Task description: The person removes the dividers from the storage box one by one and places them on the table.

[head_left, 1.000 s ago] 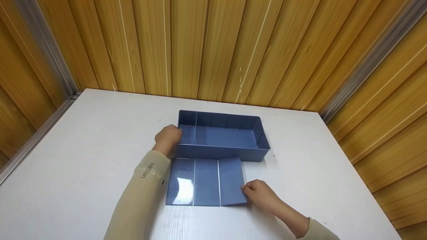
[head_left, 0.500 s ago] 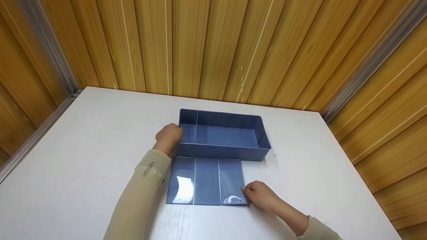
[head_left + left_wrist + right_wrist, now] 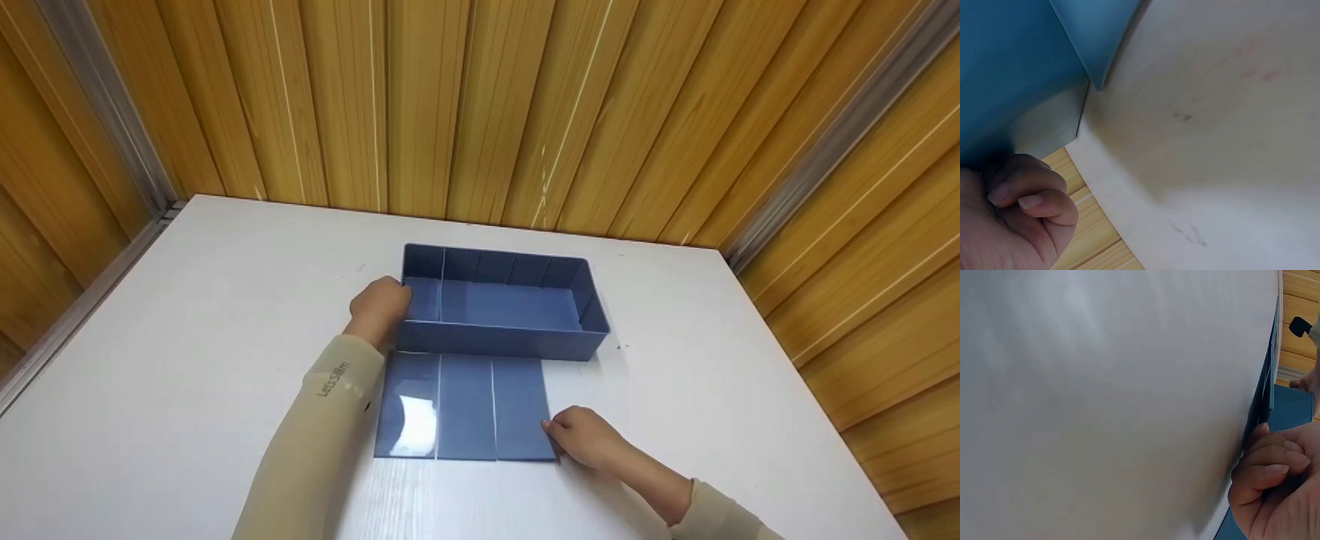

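Blue panel [image 3: 521, 409] is pinched by right fingers [image 3: 1264, 475] while left fingers [image 3: 1050, 205], sleeve [image 3: 304, 450] lettered "Let's…", grip a box [image 3: 502, 341].

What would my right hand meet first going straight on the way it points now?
The rightmost blue panel, most likely: your right hand appears to pinch its right edge, though depth is unclear.

Blue box [image 3: 495, 341], blue panels [image 3: 468, 409], beige sleeves [image 3: 307, 431] — dark lettering [image 3: 334, 379] on one, white table [image 3: 225, 315], yellow-brown wood-grain walls [image 3: 484, 112]
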Demonstrator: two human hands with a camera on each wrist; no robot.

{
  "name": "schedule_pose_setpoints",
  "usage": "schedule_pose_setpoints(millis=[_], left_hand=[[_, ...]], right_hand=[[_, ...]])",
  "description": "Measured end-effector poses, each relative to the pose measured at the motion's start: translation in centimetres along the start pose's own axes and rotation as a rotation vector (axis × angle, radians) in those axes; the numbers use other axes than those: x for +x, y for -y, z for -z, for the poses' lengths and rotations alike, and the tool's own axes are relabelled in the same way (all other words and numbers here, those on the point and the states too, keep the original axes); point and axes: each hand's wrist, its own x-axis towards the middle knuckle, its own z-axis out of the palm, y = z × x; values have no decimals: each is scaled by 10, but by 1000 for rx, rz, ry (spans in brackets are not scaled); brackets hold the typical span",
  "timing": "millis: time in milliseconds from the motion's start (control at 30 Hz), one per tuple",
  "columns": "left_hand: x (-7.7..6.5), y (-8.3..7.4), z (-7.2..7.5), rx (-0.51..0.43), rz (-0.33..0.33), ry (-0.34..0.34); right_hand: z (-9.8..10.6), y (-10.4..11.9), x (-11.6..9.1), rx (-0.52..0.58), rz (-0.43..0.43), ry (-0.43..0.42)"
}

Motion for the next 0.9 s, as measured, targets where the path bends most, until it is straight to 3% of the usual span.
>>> schedule_pose_setpoints(millis=[900], left_hand=[[0,0,1,22,-1,8]], right_hand=[[0,7,3,-200,-27,-6]])
